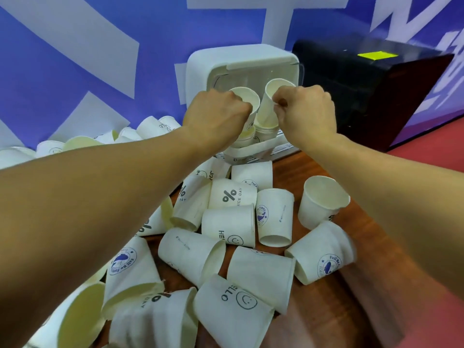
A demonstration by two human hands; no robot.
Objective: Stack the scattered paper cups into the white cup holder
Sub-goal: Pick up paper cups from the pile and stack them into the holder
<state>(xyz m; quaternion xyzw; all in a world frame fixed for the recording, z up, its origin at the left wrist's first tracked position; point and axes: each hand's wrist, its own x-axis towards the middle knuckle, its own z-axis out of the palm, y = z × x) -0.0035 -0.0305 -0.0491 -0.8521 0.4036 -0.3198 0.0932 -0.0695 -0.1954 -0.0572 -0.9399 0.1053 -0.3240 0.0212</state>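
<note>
Left hand (218, 114) and right hand (305, 110) each grip a paper cup (247, 97) above the white cup holder (200, 69). Risk: tilted right cup (270, 101) may jam, misaligned.

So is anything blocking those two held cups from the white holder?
Nothing visible. The left cup, in the left hand, and the right cup, in the right hand, are right over the stacks already in the white holder.

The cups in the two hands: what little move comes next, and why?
Probably push both down. The left hand grips the left cup and the right hand pinches the right cup, each sitting high above the stacked cups in the white cup holder, so neither looks fully nested yet.
</note>
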